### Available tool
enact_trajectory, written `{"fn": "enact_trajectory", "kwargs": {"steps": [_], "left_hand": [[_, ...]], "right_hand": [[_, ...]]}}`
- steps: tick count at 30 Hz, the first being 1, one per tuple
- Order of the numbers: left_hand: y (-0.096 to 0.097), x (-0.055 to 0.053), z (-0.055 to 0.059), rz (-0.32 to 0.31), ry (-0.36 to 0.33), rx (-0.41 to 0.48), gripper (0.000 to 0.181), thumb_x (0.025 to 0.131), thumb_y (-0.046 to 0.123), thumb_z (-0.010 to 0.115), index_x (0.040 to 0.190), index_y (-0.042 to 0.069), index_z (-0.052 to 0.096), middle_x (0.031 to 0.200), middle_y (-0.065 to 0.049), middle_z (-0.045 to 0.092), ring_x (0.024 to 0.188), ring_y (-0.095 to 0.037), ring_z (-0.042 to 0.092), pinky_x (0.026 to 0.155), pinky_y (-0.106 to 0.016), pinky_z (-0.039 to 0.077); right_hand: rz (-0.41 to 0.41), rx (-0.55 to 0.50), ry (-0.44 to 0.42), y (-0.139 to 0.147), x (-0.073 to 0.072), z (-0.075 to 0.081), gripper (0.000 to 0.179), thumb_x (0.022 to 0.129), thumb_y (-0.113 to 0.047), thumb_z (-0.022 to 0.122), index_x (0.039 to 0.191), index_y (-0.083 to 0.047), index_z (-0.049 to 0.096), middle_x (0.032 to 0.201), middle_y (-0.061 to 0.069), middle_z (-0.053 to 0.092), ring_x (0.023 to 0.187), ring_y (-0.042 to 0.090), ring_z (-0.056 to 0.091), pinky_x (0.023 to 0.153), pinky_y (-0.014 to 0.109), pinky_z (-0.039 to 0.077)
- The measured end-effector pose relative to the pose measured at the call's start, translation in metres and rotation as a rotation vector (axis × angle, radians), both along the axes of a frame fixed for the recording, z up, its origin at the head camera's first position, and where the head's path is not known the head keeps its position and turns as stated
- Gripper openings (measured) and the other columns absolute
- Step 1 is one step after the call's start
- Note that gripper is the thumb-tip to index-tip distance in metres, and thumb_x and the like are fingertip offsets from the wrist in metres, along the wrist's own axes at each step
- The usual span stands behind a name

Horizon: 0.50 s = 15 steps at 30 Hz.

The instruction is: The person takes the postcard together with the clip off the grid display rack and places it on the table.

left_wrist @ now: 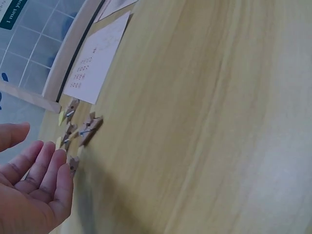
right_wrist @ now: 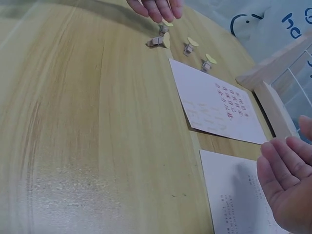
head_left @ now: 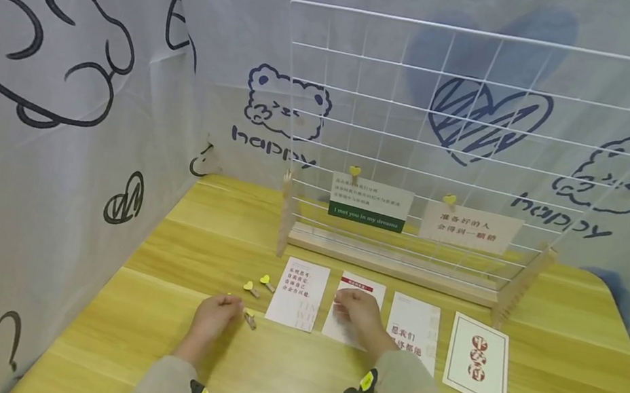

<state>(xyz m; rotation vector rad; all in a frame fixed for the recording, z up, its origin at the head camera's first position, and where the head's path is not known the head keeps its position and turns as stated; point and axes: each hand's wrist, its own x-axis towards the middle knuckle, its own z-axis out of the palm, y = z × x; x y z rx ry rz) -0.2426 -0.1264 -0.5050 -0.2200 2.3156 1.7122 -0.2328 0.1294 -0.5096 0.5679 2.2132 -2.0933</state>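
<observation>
My left hand (head_left: 214, 318) is beside several small wooden clothespins with yellow hearts, its fingers loosely bent and the thumb apart from them. One clothespin (left_wrist: 89, 129) lies just past the fingertips, and another (left_wrist: 73, 165) is partly hidden behind them. My right hand (head_left: 360, 317) hovers over a white card with a red band (head_left: 365, 288), covering part of it; its fingers are relaxed around nothing. To the left of that card lies a white card with red writing (head_left: 298, 290). On its right are a white card with large dark characters (head_left: 416, 319) and a bordered card (head_left: 478, 360).
A white wire grid (head_left: 364, 122) stands behind the cards on a wooden base (head_left: 391, 263). Clothespins hold a green-and-white card (head_left: 369, 203) and a pink card (head_left: 469, 228) on it. A printed curtain (head_left: 45, 181) hangs at the left and back of the wooden table (head_left: 285, 384).
</observation>
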Motion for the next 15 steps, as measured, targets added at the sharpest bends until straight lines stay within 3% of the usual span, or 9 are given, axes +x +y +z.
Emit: {"fn": "enact_trajectory", "kwargs": {"steps": [3,9,15], "left_hand": [[0.002,-0.002,0.005,-0.010,0.018,0.001,0.032,0.086,0.013,0.051,0.110,-0.008,0.051,0.104,-0.021,0.054,0.096,-0.031,0.052,0.081,-0.039,0.043],[0.010,-0.007,0.011,-0.034,0.036,0.083,0.036,0.086,0.014,0.052,0.112,-0.010,0.048,0.110,-0.024,0.051,0.101,-0.034,0.049,0.085,-0.038,0.041],[0.021,-0.012,0.020,-0.042,0.059,0.105,0.035,0.086,0.013,0.052,0.112,-0.010,0.049,0.109,-0.026,0.051,0.101,-0.035,0.050,0.085,-0.039,0.041]], "right_hand": [[0.013,-0.015,0.024,0.002,-0.001,0.002,0.022,0.086,-0.010,0.050,0.099,0.008,0.054,0.097,0.018,0.058,0.087,0.026,0.057,0.076,0.034,0.047],[0.018,-0.025,0.056,0.007,-0.001,0.009,0.026,0.085,-0.010,0.053,0.104,0.008,0.053,0.102,0.020,0.056,0.088,0.026,0.057,0.078,0.036,0.046],[0.012,-0.020,0.074,0.013,-0.002,0.017,0.025,0.084,-0.010,0.054,0.103,0.006,0.055,0.100,0.015,0.058,0.088,0.024,0.057,0.078,0.036,0.046]]}}
